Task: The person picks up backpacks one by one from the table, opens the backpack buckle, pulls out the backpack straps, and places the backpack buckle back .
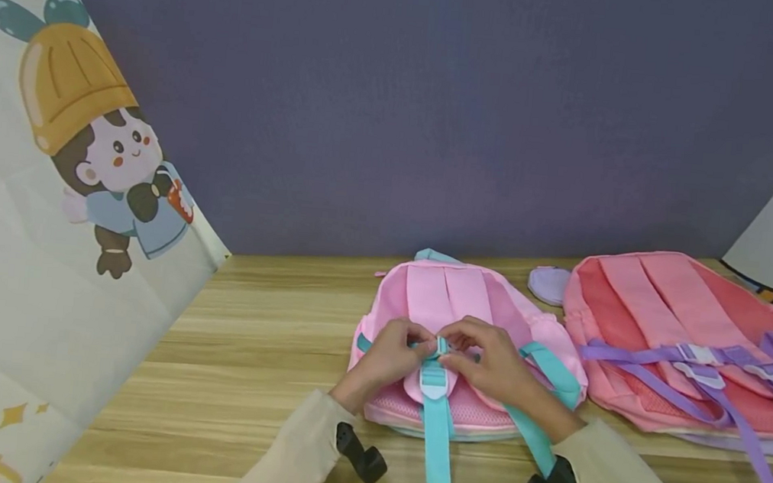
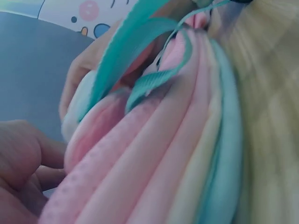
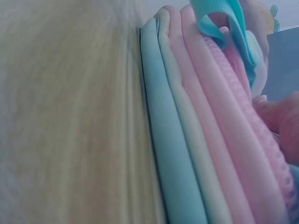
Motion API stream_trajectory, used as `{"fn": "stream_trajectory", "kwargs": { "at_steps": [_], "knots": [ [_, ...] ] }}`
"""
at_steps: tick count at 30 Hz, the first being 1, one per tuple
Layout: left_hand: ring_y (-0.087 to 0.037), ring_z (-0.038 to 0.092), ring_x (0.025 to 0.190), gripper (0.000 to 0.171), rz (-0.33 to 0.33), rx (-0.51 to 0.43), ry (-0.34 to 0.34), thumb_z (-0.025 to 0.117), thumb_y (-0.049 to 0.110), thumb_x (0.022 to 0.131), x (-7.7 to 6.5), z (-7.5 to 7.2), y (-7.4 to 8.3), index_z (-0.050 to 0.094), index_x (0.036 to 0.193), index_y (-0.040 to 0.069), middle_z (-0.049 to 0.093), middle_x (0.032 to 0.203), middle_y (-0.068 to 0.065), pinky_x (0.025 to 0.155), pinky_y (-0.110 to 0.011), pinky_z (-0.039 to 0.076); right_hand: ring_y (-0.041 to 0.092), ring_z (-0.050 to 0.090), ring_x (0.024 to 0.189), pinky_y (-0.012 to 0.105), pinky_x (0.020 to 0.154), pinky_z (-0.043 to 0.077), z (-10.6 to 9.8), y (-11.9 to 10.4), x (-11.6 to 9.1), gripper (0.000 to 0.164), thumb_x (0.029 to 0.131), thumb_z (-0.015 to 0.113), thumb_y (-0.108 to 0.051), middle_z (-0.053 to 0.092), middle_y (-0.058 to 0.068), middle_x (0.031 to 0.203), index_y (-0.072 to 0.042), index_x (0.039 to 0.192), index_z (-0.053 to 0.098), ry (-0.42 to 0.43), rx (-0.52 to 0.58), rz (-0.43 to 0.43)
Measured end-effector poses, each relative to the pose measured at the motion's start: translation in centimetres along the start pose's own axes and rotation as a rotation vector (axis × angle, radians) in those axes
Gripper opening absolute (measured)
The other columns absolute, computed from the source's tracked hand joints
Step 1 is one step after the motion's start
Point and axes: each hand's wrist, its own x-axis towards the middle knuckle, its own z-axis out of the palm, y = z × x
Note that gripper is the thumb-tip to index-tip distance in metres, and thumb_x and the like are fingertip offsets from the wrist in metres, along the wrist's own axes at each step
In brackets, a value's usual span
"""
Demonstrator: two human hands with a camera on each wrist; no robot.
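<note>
A small pink backpack (image 1: 388, 303) lies on the table with its padded straps and mesh back panel facing up. Over its middle, my left hand (image 1: 396, 352) and right hand (image 1: 495, 361) meet at a small teal-and-white buckle (image 1: 442, 346), each pinching one side of it between thumb and fingers. Just below hangs a white strap adjuster (image 1: 433, 390), its teal webbing tail (image 1: 436, 441) running down onto the table. Fingertips partly cover the buckle, so whether it is fastened is hard to see. Both wrist views show the backpack's layered pink and teal edge (image 3: 173, 135).
To the right lies a larger coral backpack (image 1: 624, 370) with purple straps and white buckles. A small lilac pouch (image 1: 548, 285) sits between the bags. Behind the wooden table (image 1: 231, 366) stands a dark blue panel (image 1: 438, 123); a printed white sheet (image 1: 0, 238) is at the left.
</note>
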Motion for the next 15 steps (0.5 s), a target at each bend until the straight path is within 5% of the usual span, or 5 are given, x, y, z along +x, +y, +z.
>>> {"fn": "stream_trajectory", "kwargs": {
  "at_steps": [8, 15],
  "knots": [
    [-0.006, 0.051, 0.067, 0.012, 0.057, 0.069, -0.035, 0.062, 0.003, 0.087, 0.06, -1.13, -0.16, 0.071, 0.088, -0.006, 0.067, 0.081, -0.014, 0.06, -0.018, 0.043, 0.005, 0.057, 0.077, 0.025, 0.071, 0.053, 0.09, 0.08, -0.03, 0.024, 0.078, 0.075, -0.005, 0.061, -0.004, 0.084, -0.007, 0.101, 0.067, 0.003, 0.015, 0.003],
    [-0.007, 0.05, 0.069, 0.012, 0.053, 0.066, -0.005, 0.06, 0.0, 0.087, 0.06, -0.66, -0.04, 0.07, 0.087, -0.007, 0.067, 0.083, -0.014, 0.06, -0.018, 0.042, 0.005, 0.057, 0.076, 0.025, 0.071, 0.053, 0.0, 0.02, 0.01, 0.025, 0.077, 0.076, -0.005, 0.061, -0.004, 0.084, -0.007, 0.1, 0.067, 0.005, 0.015, -0.005]
  ]
}}
